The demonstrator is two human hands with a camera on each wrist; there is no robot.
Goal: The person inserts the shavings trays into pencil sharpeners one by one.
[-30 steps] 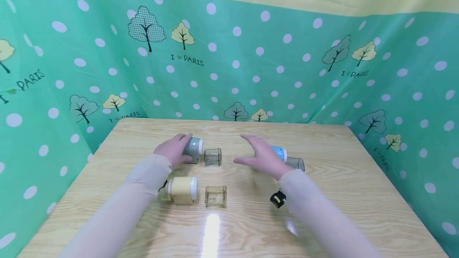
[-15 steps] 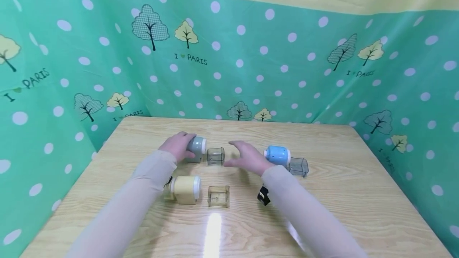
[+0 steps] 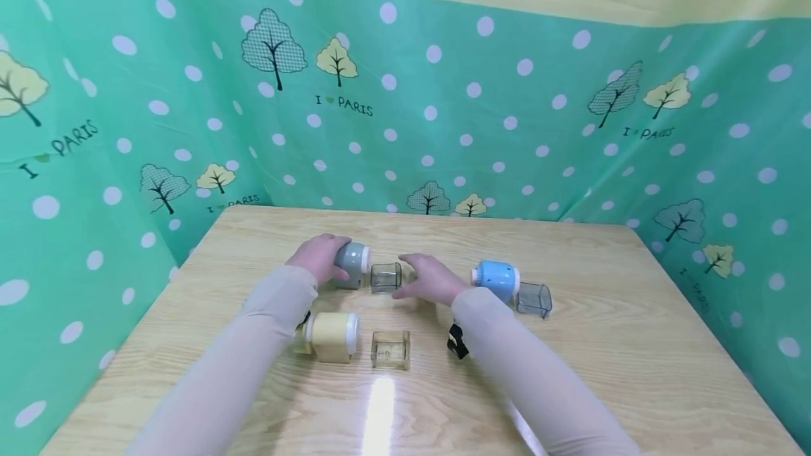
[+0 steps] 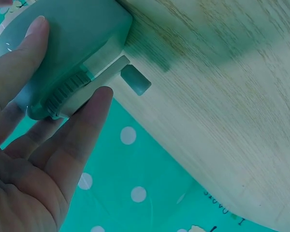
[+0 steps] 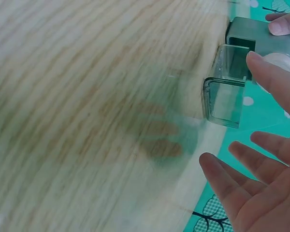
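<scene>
My left hand [image 3: 319, 259] grips a grey-green crank pencil sharpener [image 3: 352, 264] that lies on its side. In the left wrist view its crank handle [image 4: 135, 79] sticks out past my fingertips, and the thumb lies along the body. Just right of it sits a clear smoky shavings drawer [image 3: 385, 278], its open side facing my right hand [image 3: 432, 280]. That hand is spread, thumb and fingers apart at the drawer's right end. In the right wrist view the drawer [image 5: 224, 99] stands beyond the fingertips, beside the sharpener, with nothing in the palm.
A cream sharpener [image 3: 332, 337] lies at the front left, with a yellowish clear drawer [image 3: 390, 350] to its right. A blue sharpener [image 3: 497, 279] and its clear drawer [image 3: 534, 299] lie right of my right hand. A green dotted cloth [image 3: 443, 125] hangs behind the wooden table [image 3: 589, 357].
My right hand has moved left from beside the blue sharpener to the smoky drawer. My left hand stays on the grey-green sharpener. The head view has shifted slightly.
</scene>
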